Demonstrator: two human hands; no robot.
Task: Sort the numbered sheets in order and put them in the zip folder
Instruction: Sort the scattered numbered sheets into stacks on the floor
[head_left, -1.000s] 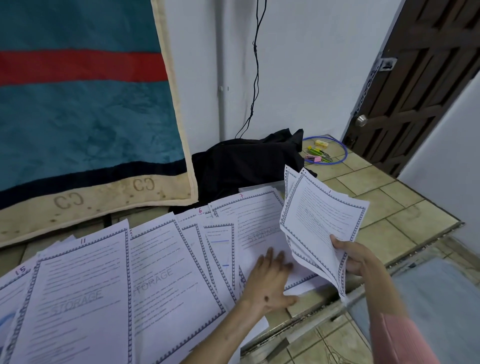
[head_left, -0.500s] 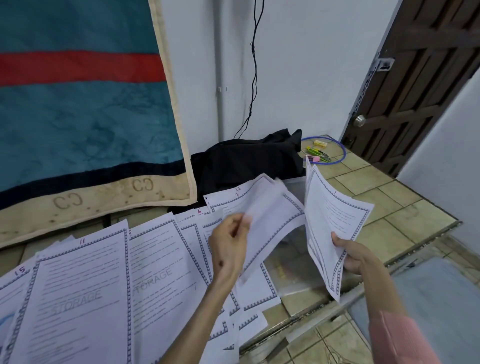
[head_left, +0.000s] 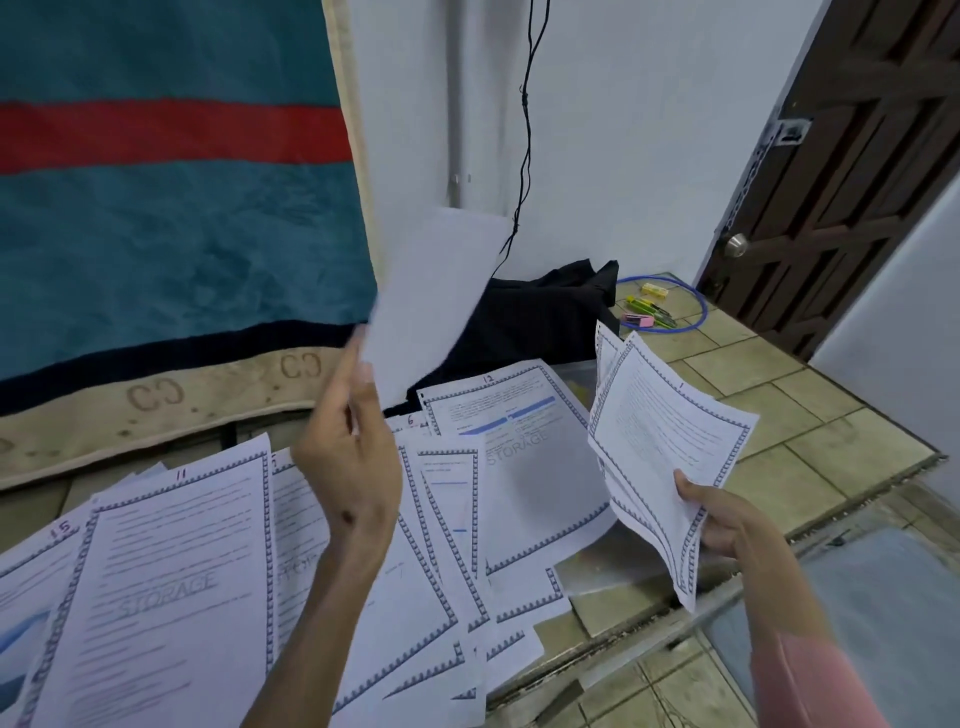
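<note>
Several numbered sheets (head_left: 176, 587) with patterned borders lie spread and overlapping on the tiled counter; numbers 11, 15, 12 and 6 show. My left hand (head_left: 348, 457) pinches one lifted sheet (head_left: 431, 296) by its lower corner, its blank back towards me, raised above the spread. My right hand (head_left: 717, 514) grips a small stack of sheets (head_left: 660, 447) at the right, tilted upright, with sheet 1 on top. A clear zip folder (head_left: 608, 566) lies partly under sheet 12 (head_left: 524, 462) near the counter's front edge.
A black cloth (head_left: 540, 317) lies at the back by the wall. A blue wire loop with small coloured items (head_left: 654, 312) sits at the back right. A teal and red blanket (head_left: 156, 218) hangs left. A dark wooden door (head_left: 841, 166) stands right.
My left hand went from pressing flat on the spread to picking up one sheet and raising it high, which uncovered sheet 12. The right hand's stack stayed about where it was.
</note>
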